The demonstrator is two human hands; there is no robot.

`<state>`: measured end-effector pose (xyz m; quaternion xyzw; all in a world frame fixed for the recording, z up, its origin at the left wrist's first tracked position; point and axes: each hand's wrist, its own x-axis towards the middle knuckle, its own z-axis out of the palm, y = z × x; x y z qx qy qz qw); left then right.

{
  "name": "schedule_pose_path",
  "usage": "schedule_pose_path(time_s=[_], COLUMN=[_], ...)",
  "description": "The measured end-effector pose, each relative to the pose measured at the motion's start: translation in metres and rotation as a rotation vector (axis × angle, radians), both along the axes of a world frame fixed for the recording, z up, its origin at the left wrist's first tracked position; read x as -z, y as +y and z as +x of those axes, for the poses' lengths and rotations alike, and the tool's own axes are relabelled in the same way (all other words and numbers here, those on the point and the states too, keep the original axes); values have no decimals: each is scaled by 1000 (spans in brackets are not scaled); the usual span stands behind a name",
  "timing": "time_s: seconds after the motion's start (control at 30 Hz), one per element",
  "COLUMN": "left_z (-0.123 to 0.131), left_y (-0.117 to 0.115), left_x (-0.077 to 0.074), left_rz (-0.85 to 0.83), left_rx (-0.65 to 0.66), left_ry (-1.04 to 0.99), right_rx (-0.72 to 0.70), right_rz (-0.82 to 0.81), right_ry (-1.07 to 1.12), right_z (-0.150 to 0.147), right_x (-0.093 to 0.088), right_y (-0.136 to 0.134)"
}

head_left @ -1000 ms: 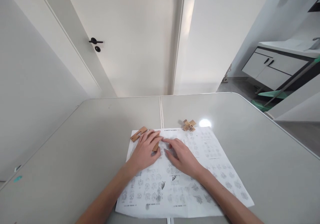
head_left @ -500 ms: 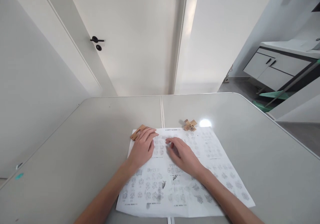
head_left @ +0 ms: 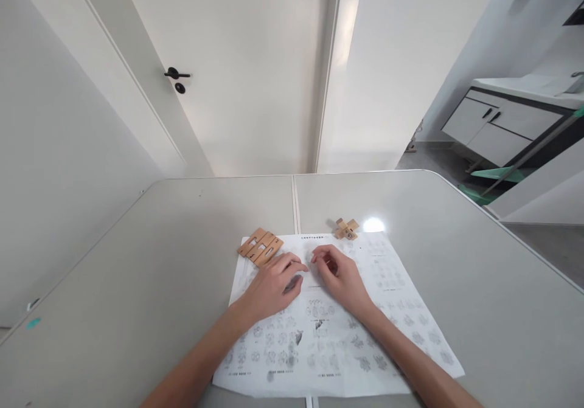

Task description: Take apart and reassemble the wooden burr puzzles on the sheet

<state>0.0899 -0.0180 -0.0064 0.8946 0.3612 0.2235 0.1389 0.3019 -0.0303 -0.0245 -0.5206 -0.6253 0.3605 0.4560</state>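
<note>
A printed sheet (head_left: pixel 365 311) with many small diagrams lies on the grey table (head_left: pixel 137 286). At its far left corner lie three flat wooden puzzle bars (head_left: pixel 260 247) side by side. An assembled wooden cross puzzle (head_left: pixel 345 228) sits just beyond the sheet's far edge. My left hand (head_left: pixel 272 287) rests on the sheet just below the bars, fingers loosely curled and pointing right, holding nothing that I can see. My right hand (head_left: pixel 340 276) is beside it with curled fingers, its fingertips close to the left hand's. Nothing shows in it.
A seam (head_left: pixel 294 204) runs down the middle of the table. A white door with a black handle (head_left: pixel 176 76) stands behind the table. To the right are a cabinet (head_left: pixel 493 125) and a green object (head_left: pixel 483 183) on the floor.
My left hand has pulled back off the wooden bars, which now lie uncovered side by side. Both hands have drawn together at the sheet's middle, and the fingers have curled.
</note>
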Motion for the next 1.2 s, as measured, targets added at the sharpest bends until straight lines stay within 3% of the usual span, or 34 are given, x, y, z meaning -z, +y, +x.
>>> schedule_pose_path(time_s=[0.2,0.53,1.2], left_z=[1,0,0], left_y=[0,0,0], left_x=[-2,1,-1], left_rz=[10,-7,-50], left_rx=[-4,-12,-5], left_ry=[-31,-36,-45], right_rx=[134,182,238], right_rz=[-71,-158,-145], right_ry=[281,411,349], right_z=[4,8,11], right_x=[4,1,5], right_y=[4,6,8])
